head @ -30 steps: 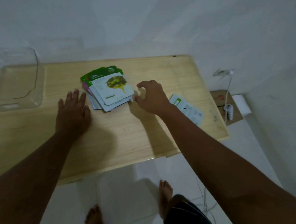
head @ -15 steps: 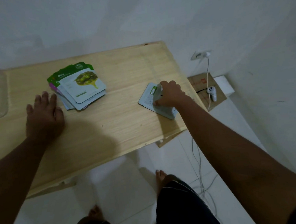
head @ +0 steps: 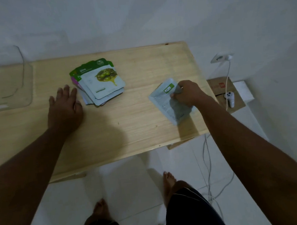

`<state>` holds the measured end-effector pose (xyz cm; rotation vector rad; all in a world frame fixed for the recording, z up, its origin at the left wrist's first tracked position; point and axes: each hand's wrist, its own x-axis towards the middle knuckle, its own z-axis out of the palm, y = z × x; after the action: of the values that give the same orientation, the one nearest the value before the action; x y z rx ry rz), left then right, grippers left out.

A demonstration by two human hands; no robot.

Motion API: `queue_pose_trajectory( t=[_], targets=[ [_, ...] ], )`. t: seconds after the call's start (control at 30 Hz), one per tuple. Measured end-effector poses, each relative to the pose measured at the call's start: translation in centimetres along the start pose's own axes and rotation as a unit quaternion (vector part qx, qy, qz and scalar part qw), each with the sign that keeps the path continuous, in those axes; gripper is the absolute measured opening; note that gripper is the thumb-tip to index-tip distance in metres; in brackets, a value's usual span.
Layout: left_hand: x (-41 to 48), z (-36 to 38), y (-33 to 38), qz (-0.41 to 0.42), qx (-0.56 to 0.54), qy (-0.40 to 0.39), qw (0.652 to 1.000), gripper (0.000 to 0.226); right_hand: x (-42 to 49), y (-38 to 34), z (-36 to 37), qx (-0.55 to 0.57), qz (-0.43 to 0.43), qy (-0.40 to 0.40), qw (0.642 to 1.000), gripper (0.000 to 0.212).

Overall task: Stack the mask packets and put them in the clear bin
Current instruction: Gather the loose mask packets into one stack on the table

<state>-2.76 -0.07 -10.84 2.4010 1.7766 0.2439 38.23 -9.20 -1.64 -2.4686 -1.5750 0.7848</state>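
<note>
Loose packet point(head: 168, 100) in right hand point(head: 187, 93) grip; stack point(head: 100, 84) beside.

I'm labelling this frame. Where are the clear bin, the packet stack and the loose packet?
clear bin point(head: 28, 82): head view, right wall.
packet stack point(head: 105, 80): head view, top olive packet's face.
loose packet point(head: 162, 99): head view, printed back.

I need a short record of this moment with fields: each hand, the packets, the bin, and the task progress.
left hand: left hand lies flat and open on the table, just left of the stack, holding nothing
right hand: right hand has its grip closed on the loose packet, near the table's right edge
stack: stack of mask packets, fanned unevenly, an olive packet on top
bin: clear bin at the table's far left, no packets visible inside
progress: loose packet not yet on the stack; nothing binned
</note>
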Motion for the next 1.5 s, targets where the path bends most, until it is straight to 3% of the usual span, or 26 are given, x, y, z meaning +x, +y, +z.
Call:
queue_pose_trajectory(
  t=[0.07, 0.2, 0.4, 0.63, 0.83, 1.0, 1.1, 1.23, 1.4, 1.5],
  targets=[
    [0.0, 0.0, -0.1, -0.003, 0.001, -0.005, 1.0, 0.062, -0.1, -1.2, -0.3, 0.06, -0.024, 0.009, 0.998, 0.023],
    [-0.3, -0.2, 0.0, -0.015, -0.015, -0.009, 1.0, 0.061, 0.0, -5.0, -0.7, 0.11, -0.078, 0.04, 0.99, 0.026],
    [-0.7, -0.5, 0.1, -0.028, -0.04, 0.002, 0.999, 0.057, 1.2, -12.1, -0.2, 0.097, -0.132, 0.135, 0.977, 0.026],
    [-0.8, -0.4, 0.0, -0.027, -0.043, -0.004, 0.999, 0.06, 3.3, -20.1, 3.1, 0.085, -0.157, 0.116, 0.977, 0.039],
    [-0.8, -0.2, -0.2, -0.023, -0.064, 0.003, 0.998, 0.06, 3.1, -24.8, 7.1, 0.059, -0.151, 0.062, 0.985, 0.029],
    [-0.6, -0.1, -0.3, -0.026, -0.071, 0.004, 0.997, 0.06, 2.4, -26.3, 9.9, 0.003, -0.166, 0.044, 0.985, 0.038],
    [-0.7, 0.0, -0.3, -0.029, -0.068, 0.001, 0.997, 0.061, 2.0, -26.6, 10.7, 0.012, -0.167, 0.048, 0.985, 0.049],
    [-0.5, -0.2, -0.2, -0.038, -0.068, 0.007, 0.997, 0.061, 2.3, -26.4, 9.8, 0.052, -0.172, 0.059, 0.982, 0.047],
    [-0.4, -0.8, -0.2, -0.053, -0.074, 0.016, 0.996, 0.059, 4.3, -22.2, 6.1, 0.161, -0.114, 0.138, 0.971, 0.054],
    [1.2, -2.6, 0.6, -0.12, -0.083, 0.031, 0.989, 0.044, 6.7, -18.8, 4.7, 0.173, -0.037, 0.118, 0.977, 0.063]
  ],
)
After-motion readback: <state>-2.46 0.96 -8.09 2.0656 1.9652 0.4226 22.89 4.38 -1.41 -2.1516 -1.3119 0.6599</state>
